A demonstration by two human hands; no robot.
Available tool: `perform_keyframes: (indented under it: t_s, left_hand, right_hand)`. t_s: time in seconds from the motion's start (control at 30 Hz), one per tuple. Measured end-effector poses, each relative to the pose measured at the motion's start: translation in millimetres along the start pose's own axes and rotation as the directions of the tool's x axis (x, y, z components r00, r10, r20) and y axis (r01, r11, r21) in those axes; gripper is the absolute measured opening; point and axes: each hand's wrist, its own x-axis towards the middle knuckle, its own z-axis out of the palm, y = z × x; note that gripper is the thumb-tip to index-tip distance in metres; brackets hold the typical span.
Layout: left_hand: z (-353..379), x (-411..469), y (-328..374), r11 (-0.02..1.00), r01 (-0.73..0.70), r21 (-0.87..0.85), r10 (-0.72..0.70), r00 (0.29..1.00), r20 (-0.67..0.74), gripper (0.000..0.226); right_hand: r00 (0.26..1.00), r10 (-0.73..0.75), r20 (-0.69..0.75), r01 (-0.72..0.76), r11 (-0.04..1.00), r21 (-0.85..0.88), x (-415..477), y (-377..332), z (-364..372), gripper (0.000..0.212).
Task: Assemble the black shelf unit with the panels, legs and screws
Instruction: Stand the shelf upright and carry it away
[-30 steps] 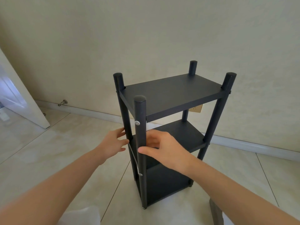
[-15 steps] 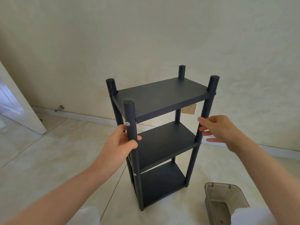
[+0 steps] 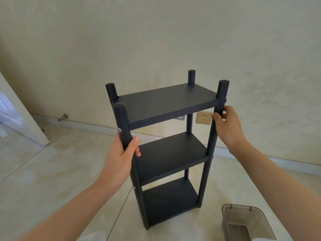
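Since all three panels, the top panel (image 3: 166, 101), middle panel (image 3: 172, 153) and bottom panel (image 3: 170, 200), already sit fixed between four legs, the black shelf unit (image 3: 173, 108) looks all but finished to my eye: it stands on its own feet on the tiled floor (image 3: 52, 171), a short way out from the wall (image 3: 156, 40), directly ahead of the person. Silver screw heads (image 3: 119, 130) show on the near-left leg (image 3: 121, 119) at the top and lower levels, and another fastener (image 3: 225, 101) sits at the top of the near-right leg (image 3: 210, 148); whether every screw is in and tight cannot be told from here, so what is left is probably a check for wobble and a final placing. The left hand (image 3: 119, 157) has its fingers (image 3: 137, 153) and thumb wrapped round the near-left leg just under the top panel, and the right hand (image 3: 227, 126) grips the near-right leg at about the same height, thumb on the near side and fingers curled behind. The unit is upright, its long axis vertical, leg tops up. Each panel's long edge runs across the view from left to right, the right end lying a little further away, so a broad open side faces the person.
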Motion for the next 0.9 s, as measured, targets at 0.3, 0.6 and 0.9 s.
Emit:
perform_keyframes:
  t_s: [0.3,0.6,0.9]
  left_hand:
    - [10.5,94.5,-12.2,0.980,0.056,-0.190,-0.105,0.960,-0.258,0.032]
    - [14.7,185.9,-18.5,0.941,0.193,-0.278,-0.280,0.905,-0.320,0.038]
    - [-47.7,228.3,51.5,0.887,0.445,-0.124,-0.461,0.841,-0.282,0.035]
  right_hand:
    - [0.996,-0.075,0.044,0.069,0.989,0.134,63.1,-10.3,42.8,0.018]
    - [0.996,-0.066,0.058,0.062,0.995,0.075,136.8,-29.1,92.5,0.010]
    - [0.957,0.140,0.255,-0.146,0.989,0.005,146.9,-116.4,91.5,0.015]
